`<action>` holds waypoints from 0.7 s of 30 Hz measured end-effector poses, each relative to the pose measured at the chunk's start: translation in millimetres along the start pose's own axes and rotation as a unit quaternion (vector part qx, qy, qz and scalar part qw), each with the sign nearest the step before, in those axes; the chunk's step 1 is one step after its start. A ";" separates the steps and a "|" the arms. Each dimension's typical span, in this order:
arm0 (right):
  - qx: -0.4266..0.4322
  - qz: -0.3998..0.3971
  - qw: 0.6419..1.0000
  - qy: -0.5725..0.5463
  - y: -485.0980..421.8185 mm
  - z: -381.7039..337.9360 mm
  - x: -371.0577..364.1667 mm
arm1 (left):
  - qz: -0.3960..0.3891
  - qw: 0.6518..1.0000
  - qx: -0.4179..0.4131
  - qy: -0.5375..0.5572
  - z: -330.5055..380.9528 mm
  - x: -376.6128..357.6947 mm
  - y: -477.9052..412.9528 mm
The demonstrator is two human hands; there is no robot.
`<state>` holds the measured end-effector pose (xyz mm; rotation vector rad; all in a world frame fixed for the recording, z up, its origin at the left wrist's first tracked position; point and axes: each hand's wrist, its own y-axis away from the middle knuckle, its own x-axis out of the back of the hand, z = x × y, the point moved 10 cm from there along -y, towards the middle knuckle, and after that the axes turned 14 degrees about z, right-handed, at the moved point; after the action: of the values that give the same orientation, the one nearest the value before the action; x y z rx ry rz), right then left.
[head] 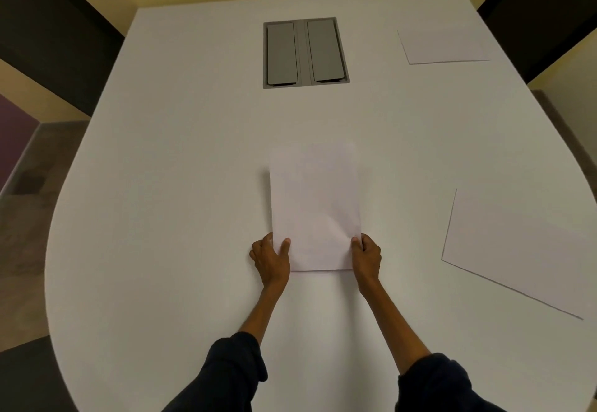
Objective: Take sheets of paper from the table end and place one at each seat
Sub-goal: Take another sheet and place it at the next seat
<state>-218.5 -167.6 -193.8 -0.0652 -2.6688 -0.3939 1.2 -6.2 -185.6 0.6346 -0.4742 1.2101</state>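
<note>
Your wide white rounded table (161, 185) carries a grey two-lidded hatch (305, 52) at twelve o'clock. Two loose white paper sheets lie flat — one (517, 250) at three, one (442, 46) at one. The white paper stack (315, 208) sits dead centre — your left hand (271, 261) and right hand (366, 259) pinch its near corners, thumbs on top.

We are seeing a paper stack (315, 208) lying on the table (161, 185) straight ahead, a hatch (306, 52) lying behind it, one sheet (523, 250) lying at the right edge and another sheet (444, 46) lying far right.
</note>
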 end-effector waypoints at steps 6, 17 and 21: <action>0.011 -0.002 0.998 -0.055 3.7 -16.5 14.3 | -0.011 0.991 0.001 0.131 24.9 16.6 -6.1; 0.039 -0.001 0.989 -0.141 51.3 -91.1 52.3 | 0.008 0.977 -0.040 0.209 69.1 100.9 22.0; 0.054 -0.029 0.984 -0.168 73.8 -115.8 64.0 | 0.043 0.969 -0.066 0.234 89.0 150.8 43.6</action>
<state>-219.9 -131.0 -46.8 -0.0218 -3.0265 -0.2738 3.3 49.4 -13.9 0.2022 -0.1823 1.3489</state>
